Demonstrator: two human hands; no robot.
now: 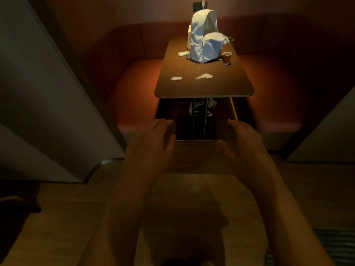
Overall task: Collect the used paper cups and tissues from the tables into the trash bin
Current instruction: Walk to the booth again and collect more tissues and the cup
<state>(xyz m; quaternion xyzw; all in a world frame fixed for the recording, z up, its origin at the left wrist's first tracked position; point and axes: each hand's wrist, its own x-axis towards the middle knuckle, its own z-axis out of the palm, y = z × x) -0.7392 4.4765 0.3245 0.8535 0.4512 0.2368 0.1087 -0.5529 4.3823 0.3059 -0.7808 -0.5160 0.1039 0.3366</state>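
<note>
Two empty, wide-grip hands, left hand (153, 135) and right hand (244, 137): pinch tissues (176, 78) at worktop (203, 90) near edge first; lift cup (227, 58) upright.

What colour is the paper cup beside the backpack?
Dark red paper cup, pale inside, seen in the head view.

The head-worn camera looks forward and down, facing the table (203, 89) end-on from well back.

Smooth wooden table (203, 89), crumpled paper tissues (176, 78), red paper cup (226, 58), pale cloth backpack (204, 43).
</note>
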